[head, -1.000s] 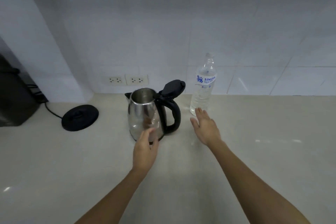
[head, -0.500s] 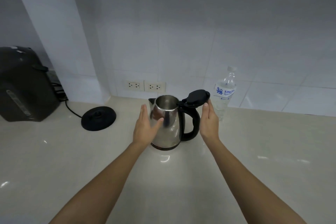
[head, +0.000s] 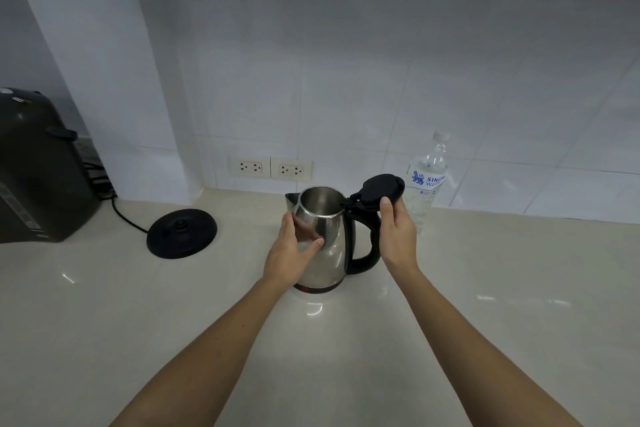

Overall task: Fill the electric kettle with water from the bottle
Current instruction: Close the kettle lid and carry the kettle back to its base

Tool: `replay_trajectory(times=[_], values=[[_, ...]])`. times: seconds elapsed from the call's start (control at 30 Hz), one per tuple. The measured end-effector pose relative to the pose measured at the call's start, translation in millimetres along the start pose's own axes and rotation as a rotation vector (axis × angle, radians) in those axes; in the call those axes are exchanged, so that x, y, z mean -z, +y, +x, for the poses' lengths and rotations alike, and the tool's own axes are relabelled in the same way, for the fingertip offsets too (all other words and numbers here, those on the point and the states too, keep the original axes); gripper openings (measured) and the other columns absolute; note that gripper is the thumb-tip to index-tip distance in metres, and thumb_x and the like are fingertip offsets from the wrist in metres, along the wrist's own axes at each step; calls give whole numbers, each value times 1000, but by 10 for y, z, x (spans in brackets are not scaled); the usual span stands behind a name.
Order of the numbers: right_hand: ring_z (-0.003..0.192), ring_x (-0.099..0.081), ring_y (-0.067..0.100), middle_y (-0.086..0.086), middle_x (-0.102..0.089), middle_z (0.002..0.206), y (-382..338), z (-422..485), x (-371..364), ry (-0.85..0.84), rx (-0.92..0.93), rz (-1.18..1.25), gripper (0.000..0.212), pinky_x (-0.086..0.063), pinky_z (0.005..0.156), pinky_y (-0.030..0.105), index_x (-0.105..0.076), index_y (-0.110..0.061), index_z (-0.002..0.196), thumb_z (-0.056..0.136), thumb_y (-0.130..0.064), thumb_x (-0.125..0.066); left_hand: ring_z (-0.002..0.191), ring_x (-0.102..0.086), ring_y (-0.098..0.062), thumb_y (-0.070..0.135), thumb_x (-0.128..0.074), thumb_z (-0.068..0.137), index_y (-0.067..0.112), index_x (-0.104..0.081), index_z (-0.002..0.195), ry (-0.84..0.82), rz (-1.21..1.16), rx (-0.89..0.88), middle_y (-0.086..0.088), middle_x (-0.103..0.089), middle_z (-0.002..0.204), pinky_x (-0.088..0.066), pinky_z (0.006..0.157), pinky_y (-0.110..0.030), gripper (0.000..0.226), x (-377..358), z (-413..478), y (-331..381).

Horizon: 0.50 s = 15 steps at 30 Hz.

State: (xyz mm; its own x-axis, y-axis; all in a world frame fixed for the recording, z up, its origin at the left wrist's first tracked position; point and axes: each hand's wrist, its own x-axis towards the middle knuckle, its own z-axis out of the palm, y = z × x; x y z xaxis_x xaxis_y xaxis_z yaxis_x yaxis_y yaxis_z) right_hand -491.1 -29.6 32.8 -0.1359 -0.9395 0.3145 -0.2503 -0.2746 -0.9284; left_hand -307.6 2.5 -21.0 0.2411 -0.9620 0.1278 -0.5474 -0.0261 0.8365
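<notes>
A steel electric kettle (head: 329, 236) with a black handle stands on the counter, its black lid (head: 379, 189) flipped up and the inside showing. My left hand (head: 294, 253) grips the kettle's left side, thumb across the front. To the right of the handle my right hand (head: 398, 236) is held upright with straight fingers, its fingertips touching the lower edge of the raised lid. Behind my right hand, by the tiled wall, stands a clear capped water bottle (head: 427, 180) with a blue-printed label; its lower part is partly hidden.
The kettle's round black base (head: 181, 232) lies to the left, its cord running to the wall. A large dark appliance (head: 38, 170) fills the far left. Two wall sockets (head: 270, 168) sit behind the kettle. The pale counter (head: 502, 305) stretches to the right and the front.
My left hand has closed onto the kettle's side. My right hand has risen a little so that its fingertips meet the lid. The view has shifted slightly closer.
</notes>
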Motion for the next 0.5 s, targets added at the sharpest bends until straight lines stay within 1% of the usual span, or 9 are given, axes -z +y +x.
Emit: replay_trajectory(times=[0.03,0.1,0.17,0.2,0.27,0.3,0.37,0.43,0.5], values=[[95,-52,-20,-23,-61,103,-13,10,-14,-3,9,-6,30,-36,77,-3,-57,-28,122,100,-32,-37,99,-61,-15,42,-68,84,21,-37,113,-1,17,-4,9,-60,108,-51,80,-35,47,6,-1,-2],[92,-56,-11,-16,-64,99,-53,45,-54,-8,23,-20,28,-43,81,12,-58,-25,117,99,-31,-37,100,-61,-16,42,-68,85,20,-36,117,-2,35,-6,8,-59,112,-50,79,-34,50,11,0,-15],[88,-57,-5,-8,-65,99,-121,87,-99,-7,51,-45,31,-42,78,20,-56,-21,121,99,-30,-38,103,-62,-19,42,-67,85,19,-36,119,-3,42,-7,6,-59,116,-51,80,-35,52,3,-1,-27],[88,-57,-3,-5,-65,104,-164,107,-126,-16,73,-71,34,-43,78,20,-53,-21,128,98,-30,-38,106,-61,-20,42,-67,86,19,-35,122,-5,46,-7,5,-59,120,-51,82,-36,54,3,-1,-31],[106,-58,9,0,-62,123,-252,147,-189,-62,119,-135,43,-46,89,23,-41,-24,141,98,-30,-39,113,-59,-22,44,-66,87,18,-31,134,-18,57,1,3,-56,130,-51,87,-39,64,7,2,-23],[114,-56,17,3,-58,131,-291,167,-220,-88,139,-170,47,-46,96,30,-37,-24,144,98,-30,-40,115,-58,-22,45,-65,87,17,-29,137,-22,61,2,2,-55,133,-51,89,-40,67,5,6,-19],[115,-53,25,11,-54,135,-367,202,-294,-134,168,-248,49,-42,104,42,-36,-18,144,97,-30,-42,116,-59,-22,44,-65,87,18,-28,138,-22,63,0,3,-55,133,-51,88,-37,68,6,11,-21],[123,-49,23,12,-49,141,-422,230,-367,-173,197,-324,50,-36,110,40,-37,-13,143,97,-31,-43,119,-57,-22,44,-65,88,18,-25,142,-30,61,3,3,-54,136,-50,90,-36,73,10,16,-32],[141,-33,18,6,-36,153,-460,242,-435,-214,231,-434,55,-22,115,28,-32,-13,148,98,-33,-44,128,-51,-22,44,-63,89,16,-17,151,-47,70,4,1,-46,146,-47,98,-37,82,11,19,-42]])
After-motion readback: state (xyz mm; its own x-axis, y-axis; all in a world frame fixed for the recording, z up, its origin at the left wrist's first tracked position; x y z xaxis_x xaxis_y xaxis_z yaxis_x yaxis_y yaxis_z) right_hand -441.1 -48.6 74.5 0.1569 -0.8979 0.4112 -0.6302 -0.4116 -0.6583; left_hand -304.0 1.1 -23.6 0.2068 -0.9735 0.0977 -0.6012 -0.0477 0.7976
